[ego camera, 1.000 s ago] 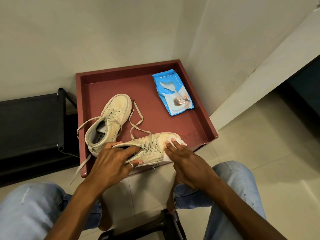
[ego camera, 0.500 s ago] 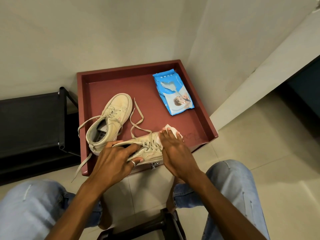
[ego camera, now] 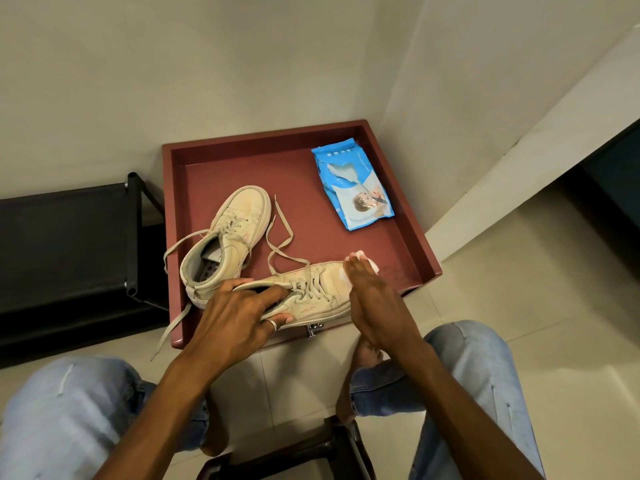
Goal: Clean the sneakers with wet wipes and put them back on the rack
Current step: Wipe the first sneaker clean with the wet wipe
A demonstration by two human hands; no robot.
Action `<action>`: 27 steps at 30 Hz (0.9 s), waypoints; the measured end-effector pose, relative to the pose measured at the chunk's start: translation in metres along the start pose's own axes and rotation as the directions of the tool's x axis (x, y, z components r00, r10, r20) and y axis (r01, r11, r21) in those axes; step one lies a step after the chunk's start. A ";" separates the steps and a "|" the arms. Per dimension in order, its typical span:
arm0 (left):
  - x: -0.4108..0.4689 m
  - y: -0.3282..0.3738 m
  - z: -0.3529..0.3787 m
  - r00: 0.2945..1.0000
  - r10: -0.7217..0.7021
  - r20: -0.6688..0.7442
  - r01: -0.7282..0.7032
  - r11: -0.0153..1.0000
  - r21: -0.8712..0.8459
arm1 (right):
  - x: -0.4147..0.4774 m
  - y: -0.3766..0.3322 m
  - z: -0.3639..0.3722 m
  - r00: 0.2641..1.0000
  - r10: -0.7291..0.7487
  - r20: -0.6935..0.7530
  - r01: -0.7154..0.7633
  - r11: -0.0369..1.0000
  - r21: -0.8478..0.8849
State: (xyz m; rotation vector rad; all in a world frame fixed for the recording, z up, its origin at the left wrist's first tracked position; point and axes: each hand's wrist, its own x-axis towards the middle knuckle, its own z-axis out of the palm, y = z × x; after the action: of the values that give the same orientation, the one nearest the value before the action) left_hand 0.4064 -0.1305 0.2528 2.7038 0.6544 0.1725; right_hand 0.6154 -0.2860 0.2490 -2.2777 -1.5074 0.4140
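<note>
Far left: black shoe rack (ego camera: 62, 244) against the wall, its end post just beside the red tray (ego camera: 242, 168).

Tray on the floor in the wall corner. Both sneakers are inside it, at its left and near side.

Far sneaker (ego camera: 239, 230): upright on its sole, toe pointing away, heel toward the tray's near-left corner. Not touched by either hand. One lace hangs over the tray's near rim.

Left hand (ego camera: 235, 313): clamped on the near sneaker (ego camera: 318, 292) at its heel end. Fingers curl over the collar and into the opening, and a ringed finger presses the side above the sole. The shoe lies along the tray's near edge, heel left, toe right.

Right hand (ego camera: 370, 299): at the near sneaker's toe, fingers straight and held together, hand turned on edge. Wet wipe (ego camera: 372, 266) sits under the fingertips, pressed against the toe cap, with only a white corner showing past them. Thumb hidden.

So the shoe spans the gap between the hands, one at each end.

Right rear of tray: blue pack of wipes (ego camera: 353, 188), flat, well apart from both hands.
</note>
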 end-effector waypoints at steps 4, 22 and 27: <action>0.000 0.001 0.000 1.000 -0.006 -0.001 0.006 1.000 0.000 | 0.028 0.004 -0.005 0.981 0.188 -0.044 -0.173 0.957 0.233; 0.001 0.007 -0.003 0.999 -0.041 -0.013 0.041 0.999 -0.010 | -0.030 -0.077 0.021 0.721 0.692 -0.017 -0.589 0.627 0.510; 0.003 0.009 -0.004 0.999 -0.038 -0.004 0.038 0.999 -0.025 | -0.035 -0.104 0.019 0.706 0.705 0.063 -0.606 0.556 0.569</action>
State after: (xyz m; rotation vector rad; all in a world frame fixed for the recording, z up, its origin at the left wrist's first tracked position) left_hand 0.4119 -0.1354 0.2600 2.6660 0.6997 0.1760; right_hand 0.5087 -0.2788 0.2813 -2.2106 -0.2785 0.7212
